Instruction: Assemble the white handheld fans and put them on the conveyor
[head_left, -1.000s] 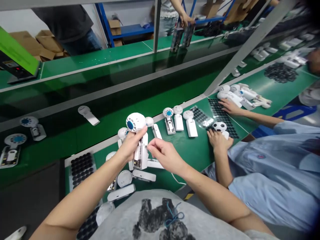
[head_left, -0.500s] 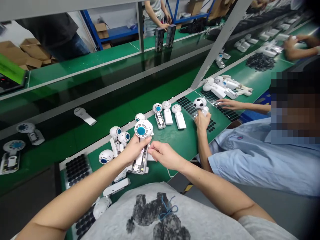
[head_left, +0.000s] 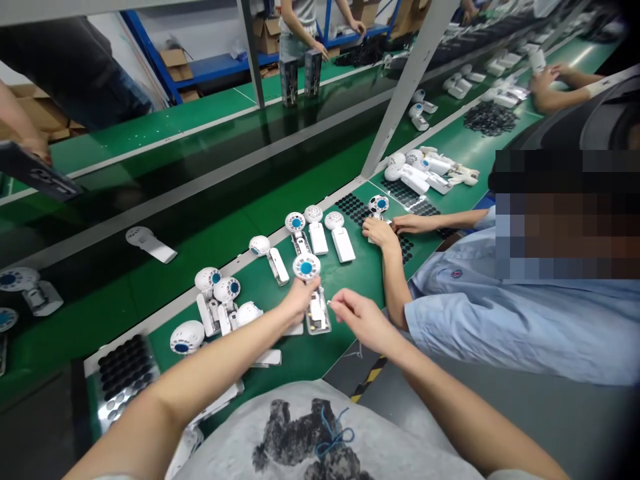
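Note:
My left hand (head_left: 301,297) is closed around the neck of a white handheld fan (head_left: 319,319). This fan has a round head with a blue centre, and its clear lower casing shows parts inside. To the right of the casing, apart from it, my right hand (head_left: 359,315) is in a pinch; a small pale bit seems to show at its fingertips, too small to name. Just beyond the held fan lies another fan with a blue centre (head_left: 295,223). Left of my left hand, several white fans (head_left: 227,289) lie in a loose group on the green bench (head_left: 260,283).
Two closed white fans (head_left: 341,239) lie farther along. A sheet of black round pads (head_left: 125,367) is at the left. At my right a co-worker's hands (head_left: 383,232) work on a fan. A metal post (head_left: 400,100) rises beside the green conveyor (head_left: 220,220), which carries more fans.
My left hand has carried the fan to the right. My right hand has come away from its casing. The co-worker's hands have come together, and a person with a dark box appears at far left.

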The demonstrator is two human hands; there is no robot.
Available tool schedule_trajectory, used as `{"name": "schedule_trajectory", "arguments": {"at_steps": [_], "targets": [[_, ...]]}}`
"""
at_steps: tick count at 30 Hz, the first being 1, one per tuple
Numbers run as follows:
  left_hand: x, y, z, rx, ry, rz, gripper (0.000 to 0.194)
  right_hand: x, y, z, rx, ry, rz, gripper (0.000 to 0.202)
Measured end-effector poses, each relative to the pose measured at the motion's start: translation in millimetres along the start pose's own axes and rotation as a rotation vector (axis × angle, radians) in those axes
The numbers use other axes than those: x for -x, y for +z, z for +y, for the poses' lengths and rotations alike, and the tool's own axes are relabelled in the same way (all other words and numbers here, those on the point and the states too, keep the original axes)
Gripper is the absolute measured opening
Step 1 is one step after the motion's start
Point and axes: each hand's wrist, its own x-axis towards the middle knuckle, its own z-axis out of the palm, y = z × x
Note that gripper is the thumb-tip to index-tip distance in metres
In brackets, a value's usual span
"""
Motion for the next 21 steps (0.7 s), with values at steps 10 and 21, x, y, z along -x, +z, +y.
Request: {"name": "schedule_trajectory", "arguments": {"at_steps": [10,21], "targets": [[-32.1,-32.9,23.3,0.043,0.029,0.184,0.014,-53.2,54.4,74.2,0.238,-0.048,0.157,0.027],[-96.7,-295.2,164.1,-0.12,0.265,1.188,0.039,-63.2,52.2,81.1,0.156,0.072,0.132,0.031]]}}
